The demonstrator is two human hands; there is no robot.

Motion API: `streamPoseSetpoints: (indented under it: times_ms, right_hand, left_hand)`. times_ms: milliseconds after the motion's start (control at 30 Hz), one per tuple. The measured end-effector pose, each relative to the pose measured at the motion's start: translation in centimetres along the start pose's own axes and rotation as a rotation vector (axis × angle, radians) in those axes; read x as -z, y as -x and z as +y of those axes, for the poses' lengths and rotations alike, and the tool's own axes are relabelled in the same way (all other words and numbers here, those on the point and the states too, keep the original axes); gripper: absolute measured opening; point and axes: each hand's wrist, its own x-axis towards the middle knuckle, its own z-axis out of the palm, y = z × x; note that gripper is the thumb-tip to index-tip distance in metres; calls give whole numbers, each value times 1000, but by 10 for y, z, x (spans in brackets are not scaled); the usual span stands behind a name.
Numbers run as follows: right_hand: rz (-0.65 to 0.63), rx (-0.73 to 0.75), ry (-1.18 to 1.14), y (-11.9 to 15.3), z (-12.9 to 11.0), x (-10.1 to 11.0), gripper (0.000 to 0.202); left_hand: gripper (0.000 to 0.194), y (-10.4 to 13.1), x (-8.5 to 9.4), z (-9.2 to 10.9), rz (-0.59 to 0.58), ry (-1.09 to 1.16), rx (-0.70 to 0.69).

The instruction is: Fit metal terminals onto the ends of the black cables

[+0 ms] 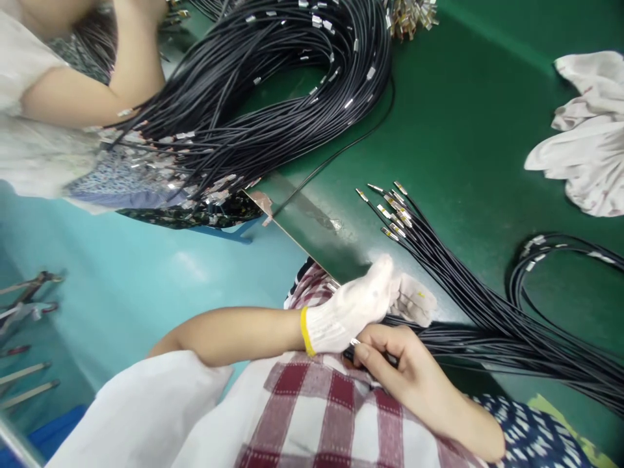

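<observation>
My left hand (pixel 363 302) wears a white knitted glove with a yellow cuff. Its fingers curl over a bundle of black cables (pixel 468 341) near the table edge. Just below it, my bare right hand (pixel 404 357) pinches the end of a black cable; a small metal terminal (pixel 355 341) shows by the thumb. The rest of that cable is hidden by my fingers. A second bundle of black cables (pixel 439 260) lies beyond my hands, its ends carrying metal terminals and small labels.
At the upper left, another person's bare arm (pixel 92 94) is beside a large looped bundle of black cables (pixel 312 123). White gloves (pixel 585 143) and a coiled cable (pixel 517 266) lie on the green table (pixel 468 136). A blue stool (pixel 229 233) stands below the table's left edge.
</observation>
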Motion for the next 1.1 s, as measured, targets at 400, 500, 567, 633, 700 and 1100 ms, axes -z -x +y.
streamPoseSetpoints:
  times_ms: [400, 500, 567, 633, 700, 1100]
  right_hand:
    - [9, 44, 36, 2, -1, -1, 38]
    - [14, 51, 42, 2, -1, -2, 39]
    - [17, 59, 50, 1, 0, -2, 38]
    - [17, 63, 54, 1, 1, -3, 38]
    - [14, 58, 58, 1, 2, -3, 38]
    - [23, 39, 57, -1, 2, -3, 37]
  left_hand:
    - [76, 1, 6, -8, -2, 10, -43]
    - [76, 2, 5, -7, 10, -2, -46]
    - [76, 2, 4, -6, 9, -4, -38]
    - [74, 3, 2, -5, 29, -10, -20]
    - [71, 4, -1, -2, 66, -22, 0]
    - [70, 4, -1, -1, 89, -37, -7]
